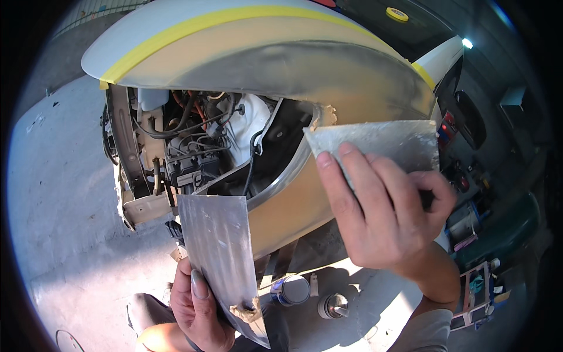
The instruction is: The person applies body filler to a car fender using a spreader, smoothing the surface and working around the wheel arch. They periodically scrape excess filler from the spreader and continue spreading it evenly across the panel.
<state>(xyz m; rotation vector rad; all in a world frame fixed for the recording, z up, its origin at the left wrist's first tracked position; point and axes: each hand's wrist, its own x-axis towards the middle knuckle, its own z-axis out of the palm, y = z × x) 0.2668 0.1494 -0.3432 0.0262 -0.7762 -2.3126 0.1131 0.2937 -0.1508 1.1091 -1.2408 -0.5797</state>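
My right hand (387,214) grips a thin metal filler spreader (404,138), fingers pressed flat on its face. The spreader's left corner lies against the car fender (293,73), beside the headlight opening. A ragged smear of tan body filler (324,117) sits on the panel at that corner. In my left hand (202,308) is a rectangular metal plate (214,234), thumb on top, held tilted below the opening. A lump of tan filler (248,311) clings to the plate's lower end. Around the opening the fender surface is patchy tan and grey.
Yellow masking tape (234,16) borders the sanded area. Wires and engine parts (199,146) show through the opening. A tape roll (397,14) lies near the windshield. On the floor stand a blue-and-white can (291,290) and an open tin (332,306). A tool cart (476,293) is at right.
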